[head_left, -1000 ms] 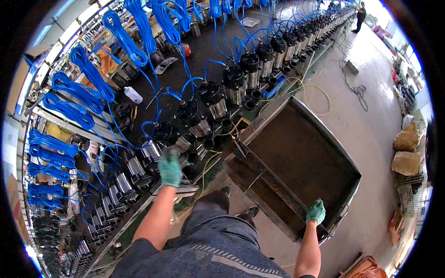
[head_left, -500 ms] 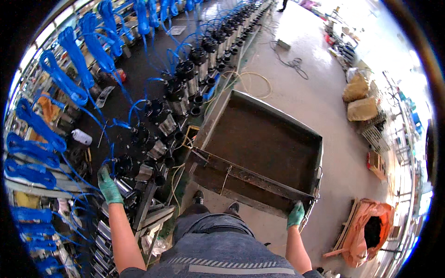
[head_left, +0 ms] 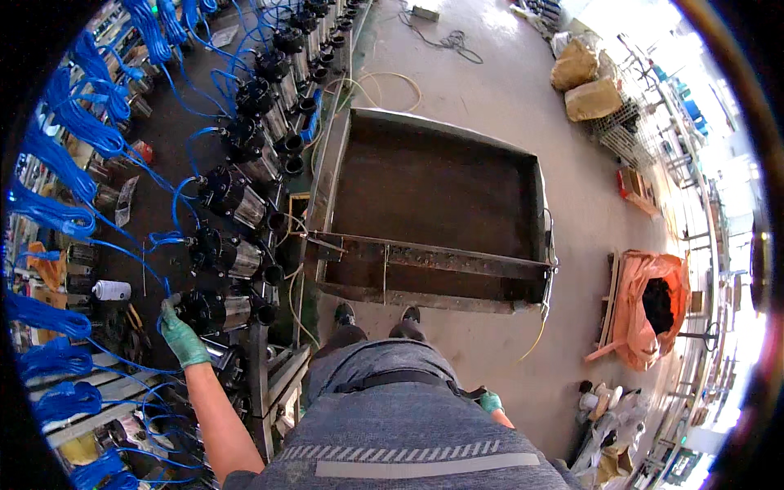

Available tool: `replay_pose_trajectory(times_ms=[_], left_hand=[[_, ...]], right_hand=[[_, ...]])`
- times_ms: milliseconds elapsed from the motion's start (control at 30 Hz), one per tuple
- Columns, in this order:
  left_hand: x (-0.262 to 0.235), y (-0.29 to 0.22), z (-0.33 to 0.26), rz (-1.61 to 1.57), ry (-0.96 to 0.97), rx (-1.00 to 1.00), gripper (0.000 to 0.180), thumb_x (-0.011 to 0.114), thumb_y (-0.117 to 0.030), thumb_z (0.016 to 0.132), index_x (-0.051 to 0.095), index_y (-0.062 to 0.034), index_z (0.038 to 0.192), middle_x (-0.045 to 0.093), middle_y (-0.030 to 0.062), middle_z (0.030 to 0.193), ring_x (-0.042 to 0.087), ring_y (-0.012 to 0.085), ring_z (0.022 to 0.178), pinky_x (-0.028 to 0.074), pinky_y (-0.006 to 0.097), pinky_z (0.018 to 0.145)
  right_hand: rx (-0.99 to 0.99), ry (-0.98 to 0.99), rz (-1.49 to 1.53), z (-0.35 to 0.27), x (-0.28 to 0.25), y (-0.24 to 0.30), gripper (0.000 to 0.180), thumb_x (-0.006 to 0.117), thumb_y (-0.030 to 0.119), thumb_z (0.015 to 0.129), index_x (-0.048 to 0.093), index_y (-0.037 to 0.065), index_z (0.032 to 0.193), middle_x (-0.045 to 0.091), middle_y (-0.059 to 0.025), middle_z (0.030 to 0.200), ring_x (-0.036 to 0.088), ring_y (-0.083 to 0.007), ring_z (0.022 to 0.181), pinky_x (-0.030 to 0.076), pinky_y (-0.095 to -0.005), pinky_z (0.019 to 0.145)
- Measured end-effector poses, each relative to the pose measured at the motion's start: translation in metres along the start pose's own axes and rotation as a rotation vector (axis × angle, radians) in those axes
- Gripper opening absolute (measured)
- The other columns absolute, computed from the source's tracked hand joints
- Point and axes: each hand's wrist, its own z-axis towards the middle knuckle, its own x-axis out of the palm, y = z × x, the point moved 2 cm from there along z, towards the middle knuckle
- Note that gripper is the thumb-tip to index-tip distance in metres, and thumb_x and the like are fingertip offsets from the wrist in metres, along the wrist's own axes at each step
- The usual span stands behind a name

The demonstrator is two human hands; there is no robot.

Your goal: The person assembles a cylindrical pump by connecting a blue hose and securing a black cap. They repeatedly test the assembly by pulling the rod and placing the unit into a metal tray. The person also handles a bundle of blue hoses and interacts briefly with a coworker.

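Observation:
My left hand, in a green glove, is at the black end of the nearest pump-like unit, which has a shiny metal body. The fingers are pressed together beside a blue cable; what they grip, if anything, is hidden. More such units lie tilted in a row beyond it, with blue cables attached. Close to my right hip is my right hand, gloved in green too and mostly hidden by my body. Its fingers do not show clearly.
A dark metal tank with a crossbar stands ahead of my feet. Bundled blue cables hang along the left. An orange sack with black contents and brown bags stand at right. A pale hose lies beyond the tank.
My right hand has left the tank's near right corner and drawn back beside my hip. My left hand remains by the nearest unit. The view has shifted, with the tank now farther ahead.

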Motion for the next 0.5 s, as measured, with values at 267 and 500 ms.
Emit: replay_pose_trajectory(times_ms=[267, 500], left_hand=[[0.004, 0.005, -0.007, 0.166, 0.025, 0.184, 0.045, 0.044, -0.035, 0.097, 0.073, -0.0029, 0.112, 0.069, 0.0092, 0.114, 0.063, 0.0254, 0.103, 0.050, 0.039, 0.093], [0.007, 0.005, -0.006, 0.225, -0.042, 0.236, 0.054, 0.045, -0.041, 0.101, 0.068, 0.0045, 0.119, 0.069, 0.0142, 0.120, 0.062, 0.0275, 0.108, 0.045, 0.040, 0.099]], right_hand=[[0.144, -0.342, 0.333, -0.002, 0.029, 0.045, 0.046, 0.047, 0.042, 0.104, 0.067, 0.001, 0.093, 0.070, -0.0130, 0.079, 0.060, -0.0217, 0.053, 0.048, -0.0360, 0.049], [-0.964, -0.620, -0.135, 0.016, -0.025, 0.291, 0.024, 0.051, 0.018, 0.103, 0.067, 0.001, 0.102, 0.065, -0.0157, 0.086, 0.062, -0.0268, 0.078, 0.050, -0.0381, 0.070]])
